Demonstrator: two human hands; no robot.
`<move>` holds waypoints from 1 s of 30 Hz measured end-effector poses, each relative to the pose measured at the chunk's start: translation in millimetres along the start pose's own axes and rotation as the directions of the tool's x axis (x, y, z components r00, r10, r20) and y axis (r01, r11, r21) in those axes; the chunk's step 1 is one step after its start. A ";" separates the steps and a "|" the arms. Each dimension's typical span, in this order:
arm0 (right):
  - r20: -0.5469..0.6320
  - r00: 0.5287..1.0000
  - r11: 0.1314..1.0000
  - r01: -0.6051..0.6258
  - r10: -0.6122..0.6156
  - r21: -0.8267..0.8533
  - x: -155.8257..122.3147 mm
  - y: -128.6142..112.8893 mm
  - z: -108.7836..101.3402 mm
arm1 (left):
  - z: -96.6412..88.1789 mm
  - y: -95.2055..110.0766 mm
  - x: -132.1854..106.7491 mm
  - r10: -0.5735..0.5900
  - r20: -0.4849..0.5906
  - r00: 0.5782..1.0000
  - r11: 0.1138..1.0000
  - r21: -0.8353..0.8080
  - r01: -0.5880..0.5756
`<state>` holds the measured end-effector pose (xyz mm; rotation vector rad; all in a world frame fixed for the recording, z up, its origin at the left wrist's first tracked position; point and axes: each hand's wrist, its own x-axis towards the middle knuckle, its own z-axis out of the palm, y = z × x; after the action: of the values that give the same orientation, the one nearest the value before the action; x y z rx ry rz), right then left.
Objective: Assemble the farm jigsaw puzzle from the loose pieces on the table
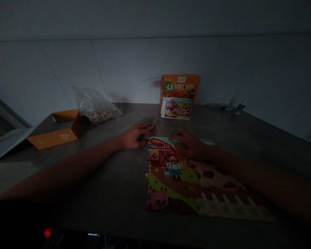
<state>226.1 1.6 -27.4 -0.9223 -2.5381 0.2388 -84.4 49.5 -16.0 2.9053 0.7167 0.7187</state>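
A farm-scene jigsaw puzzle (181,186), largely joined, lies on the grey table and shows a barn, a farmer and a white fence. My left hand (135,136) rests at its upper left corner, fingers bent, with a dark gap between thumb and fingers. Just beyond those fingertips are loose reddish puzzle pieces (151,127); whether the fingers touch them is unclear in the dim light. My right hand (190,143) lies over the upper middle of the puzzle with its fingers spread, and with the forearm it hides part of the right side.
An orange box (181,83) stands against the wall, a picture card (177,108) leaning on it. To the left are a clear plastic bag (95,107) of pieces and an open orange box part (54,136). A small blue-and-white tube (240,108) stands at the back right.
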 end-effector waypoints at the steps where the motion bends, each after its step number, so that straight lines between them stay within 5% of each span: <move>1: 0.000 1.000 1.000 -0.001 0.001 -0.003 0.1 -0.1 0.1 | -0.1 -0.2 -0.1 0.009 0.002 1.000 1.000 -0.004 -0.009; 30: -0.010 1.000 1.000 0.018 -0.018 -0.019 0.0 3.5 2.4 | -3.2 -1.1 1.1 0.022 0.050 0.999 0.998 -0.063 -0.019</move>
<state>226.9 4.2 -30.5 -0.9049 -2.5418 0.2048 -85.5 50.8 -12.8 2.8671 0.6486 0.6549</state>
